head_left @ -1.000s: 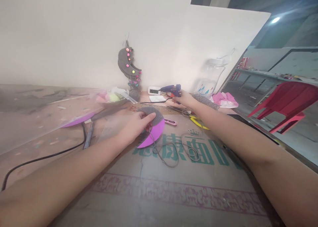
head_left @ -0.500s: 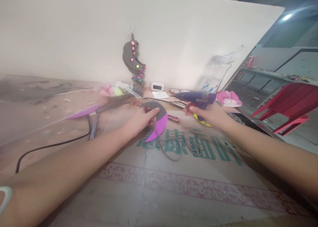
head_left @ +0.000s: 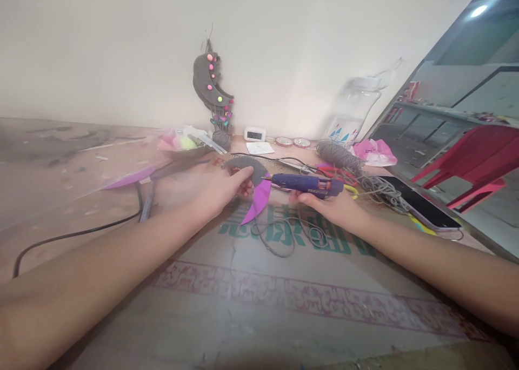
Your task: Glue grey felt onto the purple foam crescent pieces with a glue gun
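My left hand [head_left: 223,189] grips a crescent-shaped piece [head_left: 251,183], its upper part wrapped in grey yarn and its lower tip bare magenta, just above the cardboard sheet [head_left: 284,294]. My right hand [head_left: 324,205] is closed round the handle of a blue glue gun [head_left: 306,183]. The gun lies level with its nozzle pointing left, almost touching the crescent's inner edge. A loose strand of grey yarn [head_left: 279,237] loops on the cardboard below both hands.
A finished grey crescent ornament [head_left: 211,86] with coloured beads leans on the wall. Near it are a small clock [head_left: 254,134], a yarn ball [head_left: 338,155], scissors, a jar [head_left: 354,113] and a phone [head_left: 421,208]. A black cable [head_left: 81,232] runs left. A red chair [head_left: 474,162] stands right.
My right hand picked the glue gun up from the back of the table and brought it forward and left, until the nozzle reached the crescent. My left hand kept hold of the crescent.
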The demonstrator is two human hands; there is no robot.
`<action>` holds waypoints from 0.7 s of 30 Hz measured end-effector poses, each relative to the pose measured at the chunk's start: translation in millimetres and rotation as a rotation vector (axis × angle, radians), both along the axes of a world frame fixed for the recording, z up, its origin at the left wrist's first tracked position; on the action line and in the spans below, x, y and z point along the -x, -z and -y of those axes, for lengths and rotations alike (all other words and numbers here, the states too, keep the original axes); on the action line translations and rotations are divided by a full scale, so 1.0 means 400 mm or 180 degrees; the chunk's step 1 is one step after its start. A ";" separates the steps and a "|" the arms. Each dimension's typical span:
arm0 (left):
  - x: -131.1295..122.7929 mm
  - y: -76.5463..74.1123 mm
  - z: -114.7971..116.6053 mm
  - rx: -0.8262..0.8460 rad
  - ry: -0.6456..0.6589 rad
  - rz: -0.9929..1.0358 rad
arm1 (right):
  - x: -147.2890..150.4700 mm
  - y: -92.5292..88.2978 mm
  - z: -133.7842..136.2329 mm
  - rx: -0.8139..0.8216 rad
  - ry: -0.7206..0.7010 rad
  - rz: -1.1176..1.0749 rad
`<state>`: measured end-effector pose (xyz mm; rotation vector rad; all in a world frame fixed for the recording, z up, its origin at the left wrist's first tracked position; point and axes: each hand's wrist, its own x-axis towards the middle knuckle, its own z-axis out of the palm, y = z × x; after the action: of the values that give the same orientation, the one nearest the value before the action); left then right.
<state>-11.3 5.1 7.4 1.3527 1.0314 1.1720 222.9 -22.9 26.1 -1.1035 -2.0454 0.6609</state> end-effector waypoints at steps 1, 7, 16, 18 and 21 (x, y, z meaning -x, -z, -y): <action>-0.001 -0.002 0.002 0.0017 0.0006 0.0052 | 0.000 0.002 0.001 0.0020 0.0031 0.0024; -0.003 0.002 0.002 -0.0177 0.0011 0.0037 | -0.001 0.013 0.000 -0.0026 0.0290 0.0043; 0.001 0.010 -0.004 -0.0394 -0.0250 -0.0261 | 0.004 0.015 0.004 0.0049 0.0415 0.0047; -0.001 0.004 0.000 -0.0379 -0.0224 -0.0209 | 0.005 0.018 0.004 0.0069 0.0449 -0.0011; -0.004 -0.001 0.004 -0.0312 -0.0260 -0.0207 | 0.008 0.017 0.004 0.0062 0.0482 -0.0016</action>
<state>-9.7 3.5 7.7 1.4452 1.0964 1.2602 219.8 -24.7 19.3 -1.2528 -1.9322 0.6077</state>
